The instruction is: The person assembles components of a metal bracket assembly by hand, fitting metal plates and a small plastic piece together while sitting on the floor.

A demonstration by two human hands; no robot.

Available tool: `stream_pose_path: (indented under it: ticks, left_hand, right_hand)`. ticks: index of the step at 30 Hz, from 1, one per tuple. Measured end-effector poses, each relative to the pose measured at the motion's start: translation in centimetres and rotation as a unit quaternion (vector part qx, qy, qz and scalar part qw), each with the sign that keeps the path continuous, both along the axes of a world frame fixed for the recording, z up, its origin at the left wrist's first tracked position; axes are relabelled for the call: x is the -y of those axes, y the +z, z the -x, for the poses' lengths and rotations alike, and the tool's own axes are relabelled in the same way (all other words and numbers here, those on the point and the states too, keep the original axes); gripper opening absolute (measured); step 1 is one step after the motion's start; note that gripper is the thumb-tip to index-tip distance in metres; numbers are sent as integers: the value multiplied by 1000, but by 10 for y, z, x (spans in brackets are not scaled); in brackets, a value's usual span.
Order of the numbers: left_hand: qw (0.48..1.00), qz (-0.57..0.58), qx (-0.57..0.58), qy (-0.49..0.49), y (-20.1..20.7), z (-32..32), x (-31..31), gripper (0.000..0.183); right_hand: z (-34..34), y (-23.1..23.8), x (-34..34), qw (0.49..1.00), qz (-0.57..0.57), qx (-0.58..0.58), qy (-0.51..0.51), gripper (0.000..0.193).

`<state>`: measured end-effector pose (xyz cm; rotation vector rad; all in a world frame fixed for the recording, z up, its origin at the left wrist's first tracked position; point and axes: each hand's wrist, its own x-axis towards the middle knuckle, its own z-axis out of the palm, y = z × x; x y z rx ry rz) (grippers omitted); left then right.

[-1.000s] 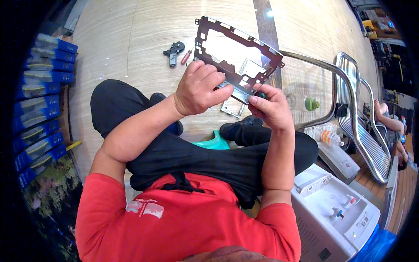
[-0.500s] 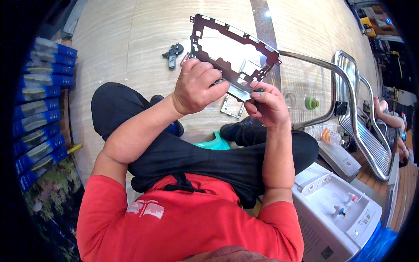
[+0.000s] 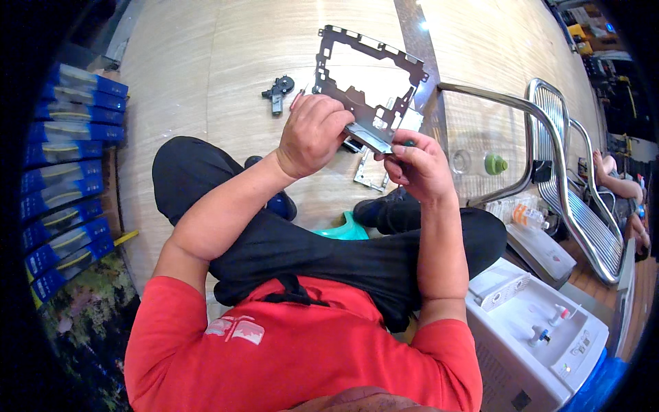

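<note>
An open rectangular metal bracket frame (image 3: 341, 93), dark with cutouts along its edges, is tilted up above the floor in front of me. My left hand (image 3: 314, 134) is closed on its near left edge, thumb against the pale lower lip. At the near right corner my right hand (image 3: 422, 167) is closed, fingertips touching the bracket. Between its fingers shows a small dark green end (image 3: 409, 143) of something mostly hidden. On the floor below lies a silvery metal frame piece (image 3: 371, 173), partly covered by my hands. A black motor-like part (image 3: 279, 93) lies to the left.
To the right stand a chrome-framed bench (image 3: 546, 130), a bottle with a green cap (image 3: 495, 164), an orange-labelled bottle (image 3: 530, 217) and a white water dispenser (image 3: 542, 323). Blue boxes (image 3: 72, 172) are stacked at left. A teal object (image 3: 343, 229) lies between my legs. Another person (image 3: 618, 189) is at far right.
The bracket frame has tilted, its far edge swinging so the opening looks narrower. Both hands keep their places on it. The whole view has shifted slightly.
</note>
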<state>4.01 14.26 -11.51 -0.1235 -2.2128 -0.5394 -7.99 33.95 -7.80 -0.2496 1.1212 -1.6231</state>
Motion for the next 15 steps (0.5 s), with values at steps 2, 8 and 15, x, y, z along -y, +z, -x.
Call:
stream_pose_path:
  ticks: [2, 8, 15]
  left_hand:
    - [1000, -26, 6, 12, 1, 1, 0, 35]
    - [999, -15, -6, 32, -3, 2, 8, 35]
    - [999, -28, -1, 32, 1, 1, 14, 33]
  right_hand:
    - [0, 1, 0, 1000, -10, -15, -4, 27]
    - [-5, 1, 0, 999, -8, -35, -28, 28]
    - [-4, 3, -1, 999, -5, -36, -39, 26]
